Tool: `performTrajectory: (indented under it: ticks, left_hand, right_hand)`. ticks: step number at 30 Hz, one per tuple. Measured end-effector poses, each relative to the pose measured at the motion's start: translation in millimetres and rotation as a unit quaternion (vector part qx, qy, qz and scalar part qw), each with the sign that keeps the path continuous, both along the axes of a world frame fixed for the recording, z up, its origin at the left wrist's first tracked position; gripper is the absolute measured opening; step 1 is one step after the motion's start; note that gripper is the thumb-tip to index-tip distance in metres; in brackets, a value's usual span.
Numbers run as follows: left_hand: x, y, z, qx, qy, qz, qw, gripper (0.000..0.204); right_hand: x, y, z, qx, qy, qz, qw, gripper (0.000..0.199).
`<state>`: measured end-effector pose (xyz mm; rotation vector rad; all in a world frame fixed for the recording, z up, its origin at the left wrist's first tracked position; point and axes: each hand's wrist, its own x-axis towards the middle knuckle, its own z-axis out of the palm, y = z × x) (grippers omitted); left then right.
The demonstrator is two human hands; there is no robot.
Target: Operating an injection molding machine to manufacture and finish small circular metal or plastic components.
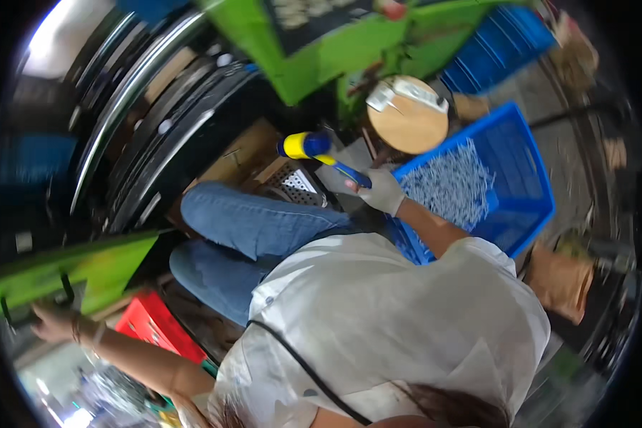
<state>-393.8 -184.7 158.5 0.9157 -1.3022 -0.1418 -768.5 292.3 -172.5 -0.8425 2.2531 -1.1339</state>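
Observation:
My right hand [382,190], in a white glove, is shut on the blue handle of a mallet [308,146] with a yellow and blue head, held out above my knees in blue jeans [250,232]. Far out at the lower left, my bare left hand [50,324] grips the lower edge of a green panel [85,267] that carries black handles. A wristband sits on that arm. My white shirt fills the lower middle of the view.
A blue crate [531,207] of small pale metal pieces lies to the right of the mallet hand. Behind it are a round wooden disc [406,125], a green machine frame [349,50] and another blue crate [499,46]. A red crate [153,324], cardboard [235,153] and a brown bag [560,282] lie around.

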Motion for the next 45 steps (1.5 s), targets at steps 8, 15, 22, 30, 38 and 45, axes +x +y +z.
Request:
performTrajectory:
  ticks: [8,15,22,30,38,45]
  left_hand:
    - [-74.3,61.0,4.8,-0.008,-0.041,-0.009,0.999,0.026]
    - [-150.4,118.5,9.2,0.016,-0.059,-0.193,0.979,0.041]
    - [-219.7,156.2,8.4,-0.001,-0.143,-0.369,0.918,0.029]
    - [-291.0,250.6,17.2,0.062,-0.241,-0.332,0.910,0.039]
    - [-277.9,243.9,22.3,-0.038,-0.263,-0.423,0.866,0.077]
    - [-237.4,219.9,-25.6,-0.032,-0.299,-0.508,0.807,0.085]
  right_hand:
    - [-0.6,108.5,-103.8,0.272,-0.006,-0.263,0.926,0.039]
    - [-49.4,158.8,-150.7,0.249,0.092,-0.411,0.872,0.033]
    - [-79.5,149.4,-195.2,0.252,0.063,-0.432,0.864,0.040]
    - [-101.7,148.6,-232.7,0.247,0.030,-0.380,0.891,0.033]
    - [-93.0,149.8,-214.9,0.282,0.076,-0.400,0.869,0.043]
    - [-50.7,108.3,-154.8,0.190,0.341,-0.322,0.863,0.049]
